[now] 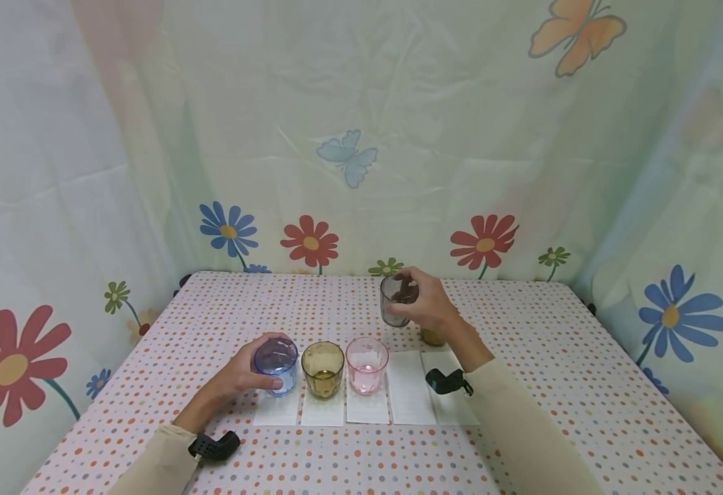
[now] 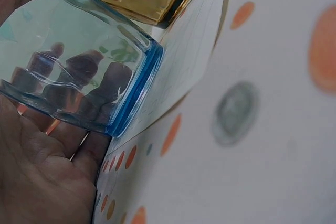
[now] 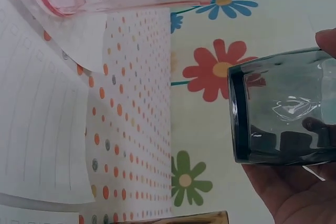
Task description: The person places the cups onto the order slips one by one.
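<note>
My left hand (image 1: 247, 366) grips a blue glass (image 1: 277, 368) that stands on the leftmost paper slip. Fingers curl round its far side, seen through the clear wall in the left wrist view. My right hand (image 1: 428, 300) holds a grey glass (image 1: 391, 302) off the table, beyond the row; the right wrist view shows thumb and fingers round it. Between the hands stand an amber glass (image 1: 322, 371) and a pink glass (image 1: 368, 368), each on its own slip. Another amber glass (image 1: 432, 337) is mostly hidden behind my right hand and wrist.
Two white paper slips (image 1: 411, 392) (image 1: 451, 405) lie right of the pink glass, the outer one partly under my right forearm. The dotted tablecloth (image 1: 312, 460) covers the table. A flowered curtain (image 1: 361, 89) hangs behind and at both sides.
</note>
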Demonstrator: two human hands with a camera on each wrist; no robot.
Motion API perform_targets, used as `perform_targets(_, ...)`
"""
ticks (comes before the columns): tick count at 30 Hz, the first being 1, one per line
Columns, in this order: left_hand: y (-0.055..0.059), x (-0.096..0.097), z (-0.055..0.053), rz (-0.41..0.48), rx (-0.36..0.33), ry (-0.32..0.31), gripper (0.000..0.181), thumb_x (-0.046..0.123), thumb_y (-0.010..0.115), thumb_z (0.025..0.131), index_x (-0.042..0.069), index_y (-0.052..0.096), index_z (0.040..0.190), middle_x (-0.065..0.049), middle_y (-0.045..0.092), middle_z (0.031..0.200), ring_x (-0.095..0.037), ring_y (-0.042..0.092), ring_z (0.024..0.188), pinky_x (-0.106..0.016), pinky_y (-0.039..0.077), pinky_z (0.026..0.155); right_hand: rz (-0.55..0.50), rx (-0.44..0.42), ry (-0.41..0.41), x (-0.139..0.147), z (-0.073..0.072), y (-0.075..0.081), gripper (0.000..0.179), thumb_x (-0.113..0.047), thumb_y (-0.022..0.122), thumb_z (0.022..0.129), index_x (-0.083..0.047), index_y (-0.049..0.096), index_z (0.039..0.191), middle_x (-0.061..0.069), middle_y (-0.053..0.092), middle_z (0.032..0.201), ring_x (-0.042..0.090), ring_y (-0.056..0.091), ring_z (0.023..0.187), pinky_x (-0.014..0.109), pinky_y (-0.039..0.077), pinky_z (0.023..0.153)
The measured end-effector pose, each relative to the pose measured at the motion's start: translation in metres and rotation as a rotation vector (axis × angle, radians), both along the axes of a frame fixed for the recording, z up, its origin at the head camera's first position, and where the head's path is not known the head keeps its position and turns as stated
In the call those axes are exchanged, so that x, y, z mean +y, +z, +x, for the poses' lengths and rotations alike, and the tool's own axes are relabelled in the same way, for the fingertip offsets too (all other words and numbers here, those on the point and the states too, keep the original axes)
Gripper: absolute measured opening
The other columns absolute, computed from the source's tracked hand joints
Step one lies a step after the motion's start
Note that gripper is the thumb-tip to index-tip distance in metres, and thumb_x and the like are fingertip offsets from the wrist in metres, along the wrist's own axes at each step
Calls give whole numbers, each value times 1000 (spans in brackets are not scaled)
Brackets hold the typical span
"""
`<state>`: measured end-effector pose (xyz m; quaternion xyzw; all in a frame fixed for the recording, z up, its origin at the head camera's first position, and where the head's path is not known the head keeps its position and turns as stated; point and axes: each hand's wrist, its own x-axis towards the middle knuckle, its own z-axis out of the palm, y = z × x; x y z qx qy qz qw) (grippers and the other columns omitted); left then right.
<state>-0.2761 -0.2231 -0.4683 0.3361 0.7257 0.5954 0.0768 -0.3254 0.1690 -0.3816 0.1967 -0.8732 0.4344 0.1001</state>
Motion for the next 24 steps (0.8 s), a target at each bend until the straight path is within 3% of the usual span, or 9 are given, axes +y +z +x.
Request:
perform_targets(14,-1,-2,1,18,-11,-12,75,7,80,81,-10,40,143,-30,56,133,-23,59,122,-27,46,103,8,19,29,5,15,-11,58,-19,81,77,0,58,127,18,70,110,33,68,98,46,58,83)
perform_targets(24,0,1,0,14,-2,-5,74,8,80,81,-7,43,143,-29,57,132,-26,59,122,-27,46,103,24,-28,115,10,23,-11,58,-13,80,72,-1,60,125,14,68,110,30,65,101,46,56,87)
